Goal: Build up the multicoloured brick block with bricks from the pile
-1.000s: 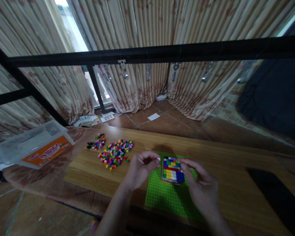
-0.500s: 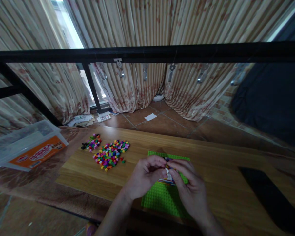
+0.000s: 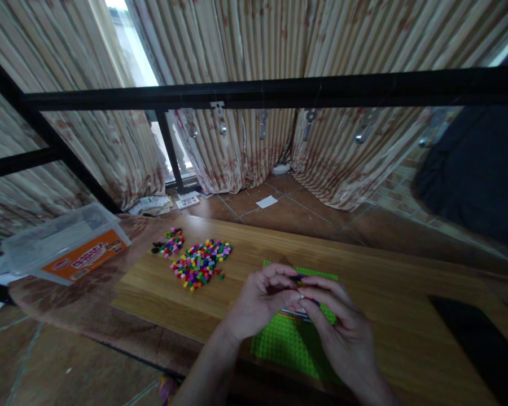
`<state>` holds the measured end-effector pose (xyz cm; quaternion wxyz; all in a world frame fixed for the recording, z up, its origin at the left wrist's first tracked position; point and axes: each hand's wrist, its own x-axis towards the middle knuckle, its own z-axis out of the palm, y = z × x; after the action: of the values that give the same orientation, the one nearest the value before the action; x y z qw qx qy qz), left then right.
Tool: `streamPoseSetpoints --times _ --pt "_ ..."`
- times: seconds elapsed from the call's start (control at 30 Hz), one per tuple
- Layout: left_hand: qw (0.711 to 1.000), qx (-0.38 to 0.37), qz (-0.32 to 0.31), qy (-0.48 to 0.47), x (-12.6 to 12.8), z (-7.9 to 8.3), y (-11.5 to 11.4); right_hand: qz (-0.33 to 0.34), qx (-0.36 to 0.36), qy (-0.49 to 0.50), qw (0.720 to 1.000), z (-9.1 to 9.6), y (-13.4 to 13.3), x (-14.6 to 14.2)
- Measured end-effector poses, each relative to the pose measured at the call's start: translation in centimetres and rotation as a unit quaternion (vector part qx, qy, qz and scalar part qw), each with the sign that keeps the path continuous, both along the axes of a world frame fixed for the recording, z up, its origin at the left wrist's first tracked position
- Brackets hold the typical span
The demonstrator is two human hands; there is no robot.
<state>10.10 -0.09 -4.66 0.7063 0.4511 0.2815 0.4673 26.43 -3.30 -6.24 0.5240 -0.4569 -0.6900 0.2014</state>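
Observation:
My left hand and my right hand meet over a green studded baseplate. Both are closed, thumbs and fingertips pinched together around small toy bricks. A bit of white and some dark and yellow show between the fingers; the exact shape is mostly hidden. Just beneath the fingertips, a layered multicoloured brick build sits on the baseplate, largely covered by my hands.
Left of my hands, a large pile of coloured bricks lies on the wooden table, with a smaller pile behind it. A clear plastic box stands at far left. A black flat panel lies at right.
The view has turned slightly left, so everything appears further right. My fingers have closed in more over the white piece, which shows less now.

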Motion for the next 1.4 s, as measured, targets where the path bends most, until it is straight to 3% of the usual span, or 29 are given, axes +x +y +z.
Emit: streamPoseSetpoints --times 0.1,0.23,0.4,0.63,0.83,1.13,1.4 --pt "1.000 -0.002 0.007 0.023 -0.3 0.3 0.1 -0.047 -0.015 0.006 0.999 -0.1 0.2 0.8" --pt "0.991 -0.021 0.108 0.078 -1.3 0.5 0.7 -0.132 -0.071 0.079 0.986 -0.7 0.9 3.0" --pt "0.967 -0.065 0.213 0.127 -2.0 -0.2 1.7 -0.115 -0.173 0.135 0.969 -1.4 1.7 4.7" --pt "0.969 -0.077 0.171 0.159 -1.2 -0.9 1.7 -0.035 -0.194 0.125 0.972 -0.8 1.6 3.6" --pt "0.969 -0.061 0.158 0.181 -1.0 -1.1 1.5 -0.044 -0.217 0.111 0.969 -1.0 1.9 3.4" --pt "0.967 -0.060 0.148 0.197 -1.0 -1.4 1.5 -0.041 -0.304 0.265 0.914 -1.4 2.5 2.9" --pt "0.972 -0.056 0.141 0.181 -1.0 -1.5 1.4 -0.027 -0.303 0.316 0.899 -1.5 2.7 2.6"
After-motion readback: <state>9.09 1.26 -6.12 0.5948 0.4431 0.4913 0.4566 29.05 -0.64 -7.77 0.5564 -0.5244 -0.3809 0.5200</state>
